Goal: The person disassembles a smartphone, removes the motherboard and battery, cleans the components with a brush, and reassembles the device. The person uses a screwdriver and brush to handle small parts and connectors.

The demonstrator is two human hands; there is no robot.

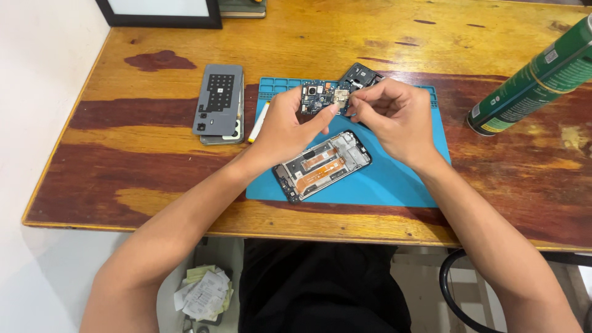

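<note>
Nearest to you, below the table edge, one heap of crumpled paper slips [205,295] lies on the floor, and one black cable loop [453,290] curves at your right. On the wooden table [148,185] sits one blue work mat [394,179], and on its near part lies one opened phone frame [322,165], tilted, its copper-coloured inner parts facing up. Above it your two hands meet. Your left hand [285,126] is curled, thumb and fingers pinched on one small blue circuit board [319,97], held up over the mat. Your right hand [394,114] is closed too, its fingertips [354,102] nipping the board's right edge at a small metal shield. Just behind lies one dark phone part [364,75]. Left of the mat lie one white pen-like tool [258,123] and one stack of two grey phone backs [219,102]. Far right, one green spray can [533,80] leans; farthest back, one black-framed board [161,13].
</note>
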